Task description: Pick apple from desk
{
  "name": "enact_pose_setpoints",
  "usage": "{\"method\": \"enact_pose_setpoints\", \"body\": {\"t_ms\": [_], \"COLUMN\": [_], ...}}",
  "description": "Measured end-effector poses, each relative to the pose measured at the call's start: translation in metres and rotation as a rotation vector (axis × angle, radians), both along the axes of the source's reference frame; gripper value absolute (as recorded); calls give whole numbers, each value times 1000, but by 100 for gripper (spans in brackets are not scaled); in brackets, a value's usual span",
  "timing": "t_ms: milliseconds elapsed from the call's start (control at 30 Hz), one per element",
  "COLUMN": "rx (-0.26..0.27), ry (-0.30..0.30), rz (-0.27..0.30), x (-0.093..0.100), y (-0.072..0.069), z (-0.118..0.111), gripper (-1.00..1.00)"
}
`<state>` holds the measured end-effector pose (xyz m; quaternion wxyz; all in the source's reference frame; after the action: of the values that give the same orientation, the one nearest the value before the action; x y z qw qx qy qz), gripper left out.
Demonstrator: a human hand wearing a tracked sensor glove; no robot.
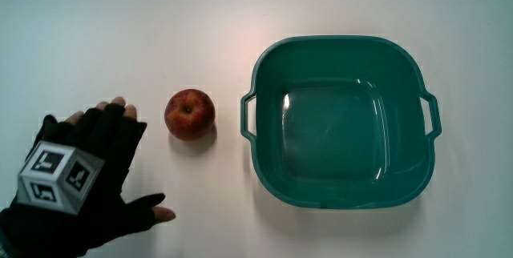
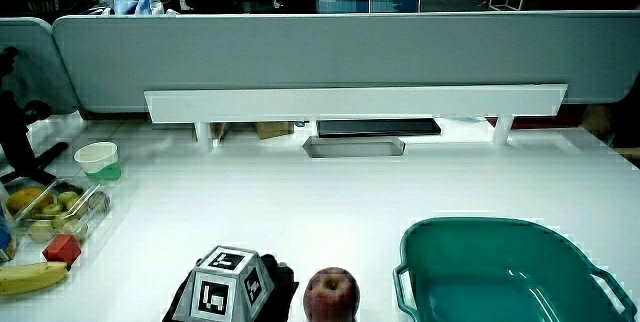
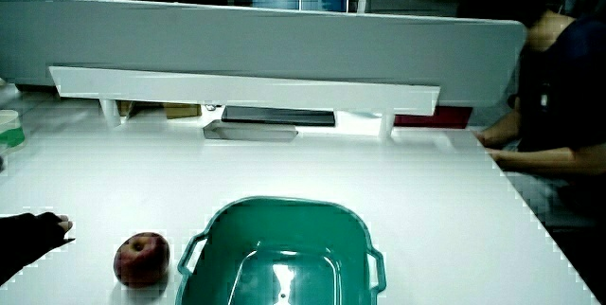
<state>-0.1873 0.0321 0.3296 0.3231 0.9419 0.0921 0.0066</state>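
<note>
- The hand [image 1: 80, 174] lies palm down on the table [image 1: 160, 18] just beside the apple [image 1: 190, 114]. Its fingers [image 1: 108, 118] are spread and hold nothing, and the patterned cube [image 1: 60, 178] sits on its back.
- The apple stands alone on the table between the hand and the green basin [image 1: 345, 43], stem dimple up and touching neither. It also shows in both side views [image 2: 331, 295] [image 3: 142, 259].
- Likely risk: the apple is round and smooth, so a fingertip meeting it off-centre could roll it toward the basin. A shallow pinch might also let it slip on lifting.
- The basin, empty, sits near the apple. Its handle [image 1: 248, 115] faces the fruit and could crowd fingers wrapping round that side.
- Nothing lies between hand and apple.
- In a side view, a box of fruit [image 2: 50, 212], a banana [image 2: 30, 277], a red block [image 2: 62, 249] and a cup [image 2: 98, 159] stand well apart from the apple, out of the way.
</note>
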Motion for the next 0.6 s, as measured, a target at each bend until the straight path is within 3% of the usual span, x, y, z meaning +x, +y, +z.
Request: {"method": "enact_pose_setpoints", "body": {"t_ms": [33,67,233,600], "rx": [46,-5,-64,-54], "ry": [6,17,50,69], "rz": [26,1,-14,-22], "x": [5,3,10,17], "y": [-3,-5,-14,-20], "z": [-5,1,-1,1], "gripper": [0,0,0,0]}}
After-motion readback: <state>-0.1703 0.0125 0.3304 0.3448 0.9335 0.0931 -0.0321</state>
